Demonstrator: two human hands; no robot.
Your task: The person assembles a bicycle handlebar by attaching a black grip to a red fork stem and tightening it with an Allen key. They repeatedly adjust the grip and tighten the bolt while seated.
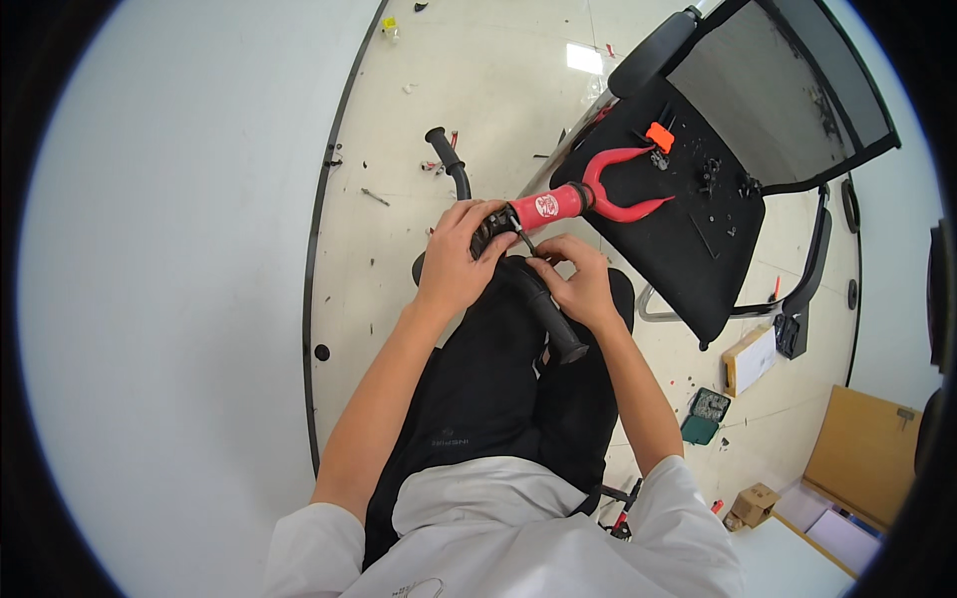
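A red fork (551,205) with a round white emblem points away from me, its two curved prongs over a black chair seat. At its near end sits a black handlebar clamp (490,231); my left hand (455,261) is wrapped round it from the left. One black handlebar grip (446,149) sticks up at the far left, and the other grip (560,334) lies across my lap. With thumb and fingertips pinched, my right hand (578,283) holds a thin dark tool (526,239), probably a hex key, against the clamp. Its tip is partly hidden.
On the black chair (678,249) lie an orange piece (660,138), loose screws and a thin rod. A green case (703,427) lies open on the floor, near a cardboard box (755,503). A white wall (179,299) rises on the left. Small parts are scattered over the floor.
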